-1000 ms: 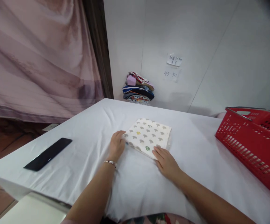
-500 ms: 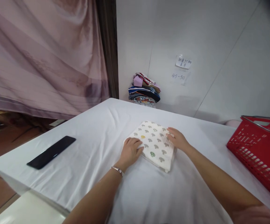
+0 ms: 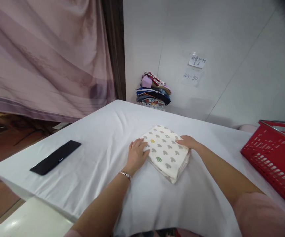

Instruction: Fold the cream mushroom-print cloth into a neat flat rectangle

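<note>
A folded white cloth (image 3: pixel 165 149) with grey, green and yellow mushroom prints lies on the white-covered table (image 3: pixel 100 144). At its left edge rests my left hand (image 3: pixel 136 156), fingers apart, the thumb touching the cloth's top. My right hand (image 3: pixel 188 143) grips the right back edge, thumb on top and the other fingers hidden beneath or behind it. A bracelet circles my left wrist.
A black flat object (image 3: pixel 56 157) lies on the table's left side. At the right stands a red basket (image 3: pixel 273 158) with a metal handle. Stacked folded clothes (image 3: pixel 153 90) sit beyond the back edge, by a wall with paper notes (image 3: pixel 197 61). A pink curtain (image 3: pixel 48 59) hangs left.
The cloth has turned slightly. My right hand has shifted from lying on its right side to gripping its edge. My left hand has moved a little outward to the cloth's edge.
</note>
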`<state>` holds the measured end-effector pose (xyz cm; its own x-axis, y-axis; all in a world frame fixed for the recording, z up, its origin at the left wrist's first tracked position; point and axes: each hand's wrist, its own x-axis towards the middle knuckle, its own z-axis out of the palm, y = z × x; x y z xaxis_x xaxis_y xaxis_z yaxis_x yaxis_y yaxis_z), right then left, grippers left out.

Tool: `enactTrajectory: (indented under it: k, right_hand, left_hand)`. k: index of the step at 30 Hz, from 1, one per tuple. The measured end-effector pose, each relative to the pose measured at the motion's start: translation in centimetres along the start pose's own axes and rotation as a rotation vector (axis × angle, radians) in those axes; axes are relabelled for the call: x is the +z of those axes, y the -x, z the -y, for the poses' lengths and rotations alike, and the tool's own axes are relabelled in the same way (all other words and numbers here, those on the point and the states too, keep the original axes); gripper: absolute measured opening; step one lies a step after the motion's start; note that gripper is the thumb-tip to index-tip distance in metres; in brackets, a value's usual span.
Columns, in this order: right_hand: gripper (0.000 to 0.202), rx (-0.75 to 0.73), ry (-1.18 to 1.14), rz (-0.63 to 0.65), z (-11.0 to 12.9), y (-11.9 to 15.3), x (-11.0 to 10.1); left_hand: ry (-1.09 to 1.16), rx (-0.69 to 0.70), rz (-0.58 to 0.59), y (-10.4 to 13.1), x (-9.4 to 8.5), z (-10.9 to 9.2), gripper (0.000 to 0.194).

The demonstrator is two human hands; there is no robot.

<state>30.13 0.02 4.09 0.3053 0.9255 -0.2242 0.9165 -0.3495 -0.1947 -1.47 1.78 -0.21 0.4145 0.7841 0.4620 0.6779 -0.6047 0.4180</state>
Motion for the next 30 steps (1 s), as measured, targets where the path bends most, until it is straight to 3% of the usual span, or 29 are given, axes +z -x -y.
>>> enactTrajectory:
  k: [4, 10, 16, 19, 22, 26, 28, 30]
  right_hand:
    - [0.052, 0.06, -0.073, 0.079, -0.2, 2.8, 0.0]
    - [0.049, 0.129, -0.403, 0.133, -0.9, 7.4, 0.7]
    - [0.044, 0.106, -0.607, 0.159, -1.7, 9.7, 2.0]
    - [0.044, 0.118, -0.778, 0.231, -1.2, 10.9, 2.9]
    - [0.049, 0.092, -0.997, 0.318, 1.0, 13.0, 4.5]
    - [0.049, -0.032, -1.154, 0.493, 3.6, 16.0, 6.5]
    - [0.043, -0.055, -1.13, 0.55, 3.1, 16.6, 6.8]
    - [0.041, -0.006, -1.092, 0.515, 1.5, 16.1, 6.6]
  left_hand:
    - [0.07, -0.274, -0.036, 0.0, -0.2, 0.9, 0.059]
    - [0.345, -0.5, 0.017, 0.4, -0.9, 0.5, 0.06]
    - [0.448, -0.53, 0.147, 0.2, 0.3, -1.3, 0.069]
    - [0.42, -0.475, 0.178, -1.6, 0.9, -1.2, 0.069]
    - [0.407, -0.389, 0.237, -5.1, 0.9, -0.3, 0.068]
    - [0.407, -0.489, 0.454, -9.8, -0.1, 1.4, 0.061]
    - [0.348, -0.52, 0.518, -10.8, -0.7, 2.1, 0.058]
    - [0.236, -0.514, 0.581, -10.8, -1.5, 2.6, 0.06]
